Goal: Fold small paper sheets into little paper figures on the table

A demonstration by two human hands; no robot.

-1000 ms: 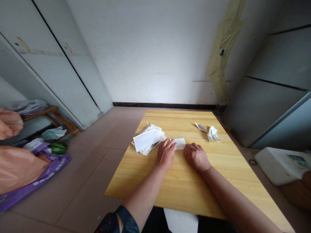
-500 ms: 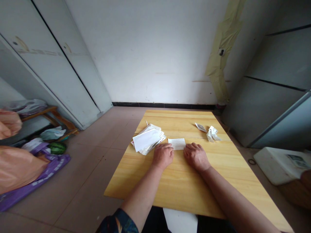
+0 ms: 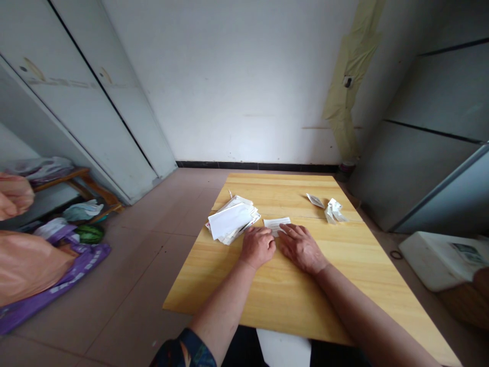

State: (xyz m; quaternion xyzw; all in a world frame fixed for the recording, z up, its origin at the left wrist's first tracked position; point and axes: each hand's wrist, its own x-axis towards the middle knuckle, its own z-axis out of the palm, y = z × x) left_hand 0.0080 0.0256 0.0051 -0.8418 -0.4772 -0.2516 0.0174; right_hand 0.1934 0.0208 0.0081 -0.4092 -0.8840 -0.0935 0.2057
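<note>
Between my hands, a lined paper slip (image 3: 270, 223) lies on the wooden table (image 3: 298, 300), right of the paper pile (image 3: 242, 201) and just apart from it. My left hand (image 3: 259, 247) rests at the slip's near left corner with its fingers curled down; I cannot tell whether they pinch the edge. My right hand (image 3: 303, 250) lies over the slip's right part, fingers stretched out and pressing rather than gripping. The slip's far left part already looks laid out flat; what my fingers cover, I cannot judge. A blank white sheet (image 3: 229, 220) tops the pile. Toward the far right, a crumpled paper (image 3: 334, 210) and a small folded paper (image 3: 315, 200) remain unflattened, neither under my hands.
</note>
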